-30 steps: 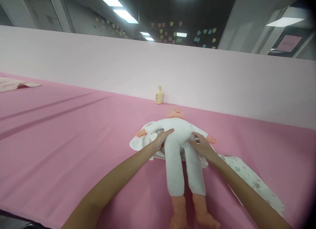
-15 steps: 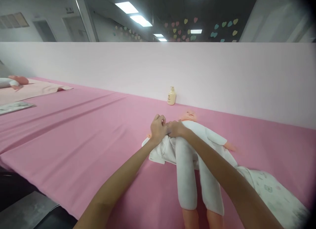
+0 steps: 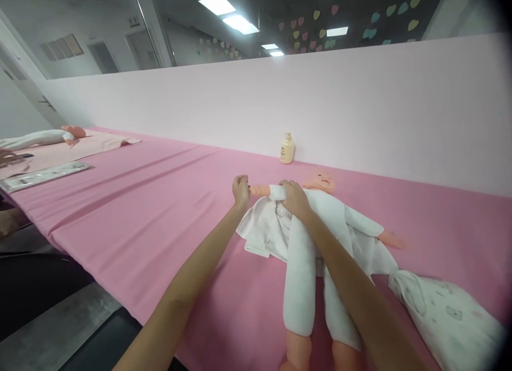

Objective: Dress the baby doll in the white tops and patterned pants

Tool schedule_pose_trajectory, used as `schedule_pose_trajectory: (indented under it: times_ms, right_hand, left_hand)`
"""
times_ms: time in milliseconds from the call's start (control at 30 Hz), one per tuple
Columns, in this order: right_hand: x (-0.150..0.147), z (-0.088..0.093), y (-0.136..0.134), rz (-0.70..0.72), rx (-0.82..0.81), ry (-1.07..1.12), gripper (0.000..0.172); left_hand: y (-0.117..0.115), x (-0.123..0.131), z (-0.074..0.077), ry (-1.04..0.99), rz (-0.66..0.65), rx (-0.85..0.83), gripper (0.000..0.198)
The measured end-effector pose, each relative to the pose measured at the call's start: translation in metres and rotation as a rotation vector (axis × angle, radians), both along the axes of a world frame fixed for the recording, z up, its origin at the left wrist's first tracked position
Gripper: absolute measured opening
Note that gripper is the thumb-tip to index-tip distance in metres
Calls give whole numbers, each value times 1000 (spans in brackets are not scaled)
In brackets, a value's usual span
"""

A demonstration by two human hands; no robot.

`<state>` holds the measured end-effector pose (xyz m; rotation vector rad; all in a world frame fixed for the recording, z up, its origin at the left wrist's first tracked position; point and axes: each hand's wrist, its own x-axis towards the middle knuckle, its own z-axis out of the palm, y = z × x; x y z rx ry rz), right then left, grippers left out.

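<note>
1. The left hand (image 3: 241, 190) is closed in a loose fist around the small plastic hand at the end of the doll's outstretched arm, holding it out toward the left over the pink table cover (image 3: 152, 211).
2. The right hand (image 3: 293, 198) is closed on the white sleeve (image 3: 276, 192) at the doll's shoulder, fingers curled over the bunched cloth – its forearm lies across the doll's trunk.
3. The baby doll (image 3: 320, 221) lies on its back near the middle of the table, head toward the pale partition wall (image 3: 280, 99), bare legs reaching toward the wearer. Its body is soft white cloth; the head, hands and feet are peach plastic.
4. A white garment (image 3: 260, 235) is spread open under the doll's upper body, one flap loose on the table to the left.
5. A folded printed cloth (image 3: 444, 312) lies just to the right of the doll's legs.
6. A cream pump bottle (image 3: 287, 149) stands upright against the wall, a little behind the doll's head.
7. Far left – a second doll (image 3: 48, 137) lies on a lighter pink cloth (image 3: 80, 147), with a flat packet (image 3: 44, 176) near it.
</note>
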<state>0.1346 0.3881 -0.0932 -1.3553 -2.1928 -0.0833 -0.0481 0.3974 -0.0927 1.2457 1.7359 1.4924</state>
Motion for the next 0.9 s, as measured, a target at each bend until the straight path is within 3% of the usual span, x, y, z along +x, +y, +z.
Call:
schedule_pose_trajectory:
  times_ms: [200,267,367,500,667,767,900]
  right_hand:
    - [10,10,1,-17,-53,283,14]
    - [10,11,-2,-9,-46,309,13]
    - [8,11,-7,7,37,260,19]
    - [5,11,-16,59,170,107,37]
    - [7,14,-28,83,222,5,61]
    - [7,14,-31,88,228,-90,63]
    - [-2,10,-35,146,216,-251,48]
  left_hand:
    - [-7,30,-34,127,-126,-96,30]
    - [-14,38,-40,308,-196,-108,37]
    - [-23,43,-38,636,-296,-158,43]
    - [-26,41,-24,707,-340,-239,47]
    - [-27,20,7,765,-342,-326,22]
    - [-30,4,34,812,-297,-322,20]
    - [-35,1,60,855,-253,-176,22]
